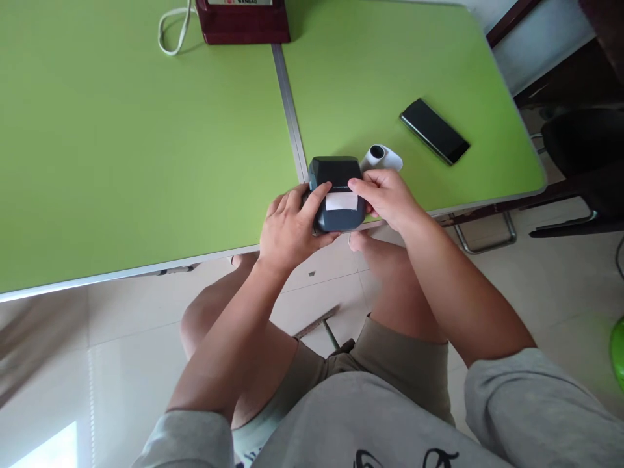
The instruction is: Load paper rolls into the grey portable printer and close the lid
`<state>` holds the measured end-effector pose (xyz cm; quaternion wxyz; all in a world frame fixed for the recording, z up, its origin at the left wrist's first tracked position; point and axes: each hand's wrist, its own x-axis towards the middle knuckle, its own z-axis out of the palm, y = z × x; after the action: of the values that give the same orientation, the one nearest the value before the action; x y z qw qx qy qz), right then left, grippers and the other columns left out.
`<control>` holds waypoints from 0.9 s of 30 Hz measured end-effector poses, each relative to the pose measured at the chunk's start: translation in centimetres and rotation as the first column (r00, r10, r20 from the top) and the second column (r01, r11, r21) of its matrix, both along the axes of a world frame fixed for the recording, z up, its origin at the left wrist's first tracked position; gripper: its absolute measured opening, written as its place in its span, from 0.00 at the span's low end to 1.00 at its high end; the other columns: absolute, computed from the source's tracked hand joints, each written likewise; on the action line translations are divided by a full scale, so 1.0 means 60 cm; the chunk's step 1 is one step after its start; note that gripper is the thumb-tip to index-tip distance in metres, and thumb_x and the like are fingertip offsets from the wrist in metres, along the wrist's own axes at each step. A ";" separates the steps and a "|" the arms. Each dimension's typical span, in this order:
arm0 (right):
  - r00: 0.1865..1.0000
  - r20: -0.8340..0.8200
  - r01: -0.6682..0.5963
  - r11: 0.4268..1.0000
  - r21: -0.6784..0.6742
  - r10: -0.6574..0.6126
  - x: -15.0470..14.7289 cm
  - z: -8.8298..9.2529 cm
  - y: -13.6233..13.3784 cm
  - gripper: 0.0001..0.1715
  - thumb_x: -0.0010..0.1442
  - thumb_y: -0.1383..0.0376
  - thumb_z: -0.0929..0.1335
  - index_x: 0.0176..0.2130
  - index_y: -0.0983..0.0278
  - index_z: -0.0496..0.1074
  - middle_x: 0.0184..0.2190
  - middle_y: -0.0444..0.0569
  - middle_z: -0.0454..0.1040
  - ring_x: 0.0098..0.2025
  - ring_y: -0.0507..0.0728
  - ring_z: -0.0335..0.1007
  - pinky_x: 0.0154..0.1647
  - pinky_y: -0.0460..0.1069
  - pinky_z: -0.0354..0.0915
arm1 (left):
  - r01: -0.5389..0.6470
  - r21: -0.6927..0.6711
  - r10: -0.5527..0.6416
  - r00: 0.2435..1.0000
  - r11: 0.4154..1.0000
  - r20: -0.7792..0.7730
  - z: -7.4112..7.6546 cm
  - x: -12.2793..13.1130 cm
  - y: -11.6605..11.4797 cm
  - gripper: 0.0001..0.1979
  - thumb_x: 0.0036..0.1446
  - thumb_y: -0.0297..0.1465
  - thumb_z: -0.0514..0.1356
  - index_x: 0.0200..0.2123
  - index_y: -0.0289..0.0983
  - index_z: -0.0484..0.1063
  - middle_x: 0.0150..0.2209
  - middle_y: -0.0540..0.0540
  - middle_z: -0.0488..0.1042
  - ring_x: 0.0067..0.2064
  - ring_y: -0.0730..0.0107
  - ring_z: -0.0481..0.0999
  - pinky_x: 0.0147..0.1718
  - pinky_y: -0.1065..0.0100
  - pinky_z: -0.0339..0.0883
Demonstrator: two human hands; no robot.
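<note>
A dark portable label printer (pixel 341 220) is held between my two hands at the table's front edge. From the slot across its top a short strip of white paper (pixel 342 201) sticks out. My left hand (pixel 292 227) wraps round the printer's left side, its index finger resting on the top by the slot and its thumb along the lower edge. On the other side, my right hand (pixel 385 198) grips the right edge, with the thumb tip by the end of the slot. Just behind my right hand lies a white paper roll (pixel 390 158) with a dark core.
The green table (pixel 146 162) has a metal seam running from its back to the printer. A black phone (pixel 435 131) lies to the right. At the back stand a dark red object (pixel 244 26) and a white cable (pixel 171 51). A black chair (pixel 585 149) is at the far right.
</note>
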<state>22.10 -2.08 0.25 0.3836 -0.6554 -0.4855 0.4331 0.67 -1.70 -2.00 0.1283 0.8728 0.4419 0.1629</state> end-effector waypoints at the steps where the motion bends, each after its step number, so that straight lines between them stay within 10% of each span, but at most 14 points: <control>1: 1.000 0.006 0.004 1.000 0.001 -0.004 0.000 -0.003 -0.001 0.32 0.58 0.50 0.74 0.21 0.59 0.53 0.16 0.37 0.56 0.19 0.47 0.55 0.20 0.46 0.53 | -0.003 0.002 0.003 1.000 1.000 0.012 -0.002 0.000 0.001 0.48 0.56 0.53 0.68 0.72 0.37 0.58 0.64 0.32 0.72 0.64 0.43 0.75 0.65 0.49 0.67; 5: 0.999 0.035 0.035 0.998 0.043 -0.037 0.002 -0.021 -0.009 0.35 0.61 0.38 0.69 0.23 0.59 0.57 0.19 0.40 0.58 0.21 0.48 0.57 0.21 0.47 0.55 | -0.023 -0.017 0.023 0.999 1.000 0.041 -0.009 0.000 0.004 0.55 0.58 0.60 0.62 0.72 0.24 0.54 0.63 0.26 0.73 0.64 0.41 0.75 0.66 0.48 0.65; 27: 0.996 0.071 -0.051 0.998 0.027 0.049 0.003 -0.006 -0.015 0.46 0.45 0.20 0.65 0.24 0.59 0.59 0.21 0.42 0.62 0.23 0.51 0.60 0.22 0.48 0.57 | -0.040 -0.035 0.042 0.997 0.999 0.067 -0.002 -0.004 0.012 0.48 0.57 0.57 0.65 0.69 0.31 0.65 0.65 0.32 0.74 0.65 0.44 0.76 0.65 0.52 0.70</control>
<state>22.25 -2.96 -0.14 0.3646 -0.6522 -0.5212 0.4124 0.44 -0.98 -2.10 0.1546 0.8553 0.4577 0.1874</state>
